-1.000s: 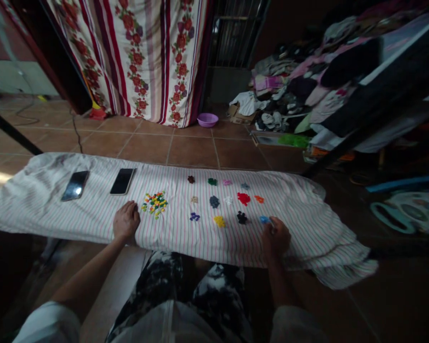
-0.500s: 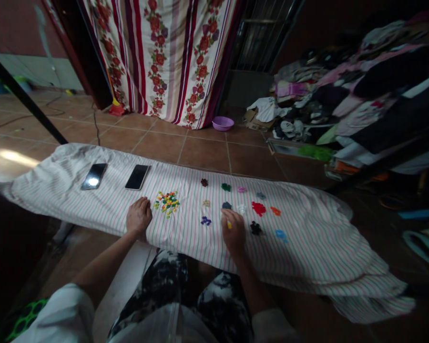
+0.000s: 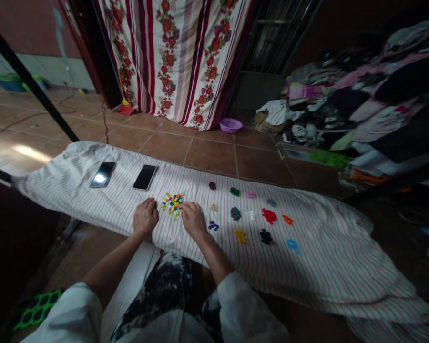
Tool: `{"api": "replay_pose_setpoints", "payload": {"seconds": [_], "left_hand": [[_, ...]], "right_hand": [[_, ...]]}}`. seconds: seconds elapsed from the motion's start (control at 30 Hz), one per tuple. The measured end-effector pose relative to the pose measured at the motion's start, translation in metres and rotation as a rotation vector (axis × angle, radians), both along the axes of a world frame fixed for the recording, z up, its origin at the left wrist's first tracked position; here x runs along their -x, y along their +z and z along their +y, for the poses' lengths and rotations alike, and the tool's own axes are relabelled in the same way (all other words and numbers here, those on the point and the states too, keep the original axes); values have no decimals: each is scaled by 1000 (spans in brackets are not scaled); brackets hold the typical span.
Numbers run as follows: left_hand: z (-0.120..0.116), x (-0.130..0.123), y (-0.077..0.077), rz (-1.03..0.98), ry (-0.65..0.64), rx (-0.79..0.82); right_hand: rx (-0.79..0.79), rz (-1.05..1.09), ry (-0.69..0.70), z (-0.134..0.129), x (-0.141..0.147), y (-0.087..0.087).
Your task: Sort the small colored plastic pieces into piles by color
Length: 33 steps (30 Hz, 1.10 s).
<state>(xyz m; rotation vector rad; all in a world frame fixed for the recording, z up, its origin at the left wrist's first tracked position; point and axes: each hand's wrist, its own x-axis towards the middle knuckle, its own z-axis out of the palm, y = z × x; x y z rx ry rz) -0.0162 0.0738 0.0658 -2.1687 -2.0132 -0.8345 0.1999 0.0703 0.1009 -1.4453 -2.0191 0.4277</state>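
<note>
My right hand [image 3: 193,219] is over the right edge of a mixed pile of small pieces [image 3: 173,204], coloured yellow, green, orange and white. Its thumb and fingertips are pinched together at the pile; whatever is between them is too small to make out. Left of the pile, my left hand [image 3: 145,216] rests on the striped cloth [image 3: 200,247] with its fingers curled in, and no object shows in it. Small single-colour heaps are to the right, among them purple [image 3: 213,226], beige [image 3: 214,207], dark grey [image 3: 235,213], yellow [image 3: 240,236], black [image 3: 266,237] and red [image 3: 269,216].
Two phones [image 3: 145,177] lie on the cloth at the left. Farther heaps are brown [image 3: 212,186], green [image 3: 235,191], pink [image 3: 250,195], orange [image 3: 288,219] and light blue [image 3: 293,246]. Beyond the table stand a purple basin [image 3: 230,126] and piled clothes [image 3: 329,95].
My right hand has moved left from the yellow heap to the mixed pile, uncovering the yellow and dark grey heaps. My left hand stays beside the pile. The view has shifted slightly.
</note>
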Motion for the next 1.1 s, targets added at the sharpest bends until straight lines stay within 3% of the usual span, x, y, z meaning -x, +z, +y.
{"api": "replay_pose_setpoints", "payload": {"seconds": [0.77,1.1], "left_hand": [[-1,-1,1,-46,2,2],[1,-1,1,-37,10,13]], "right_hand": [[49,-148,-55,31,25,-1],[48,-140,-90,30,30,-1]]}}
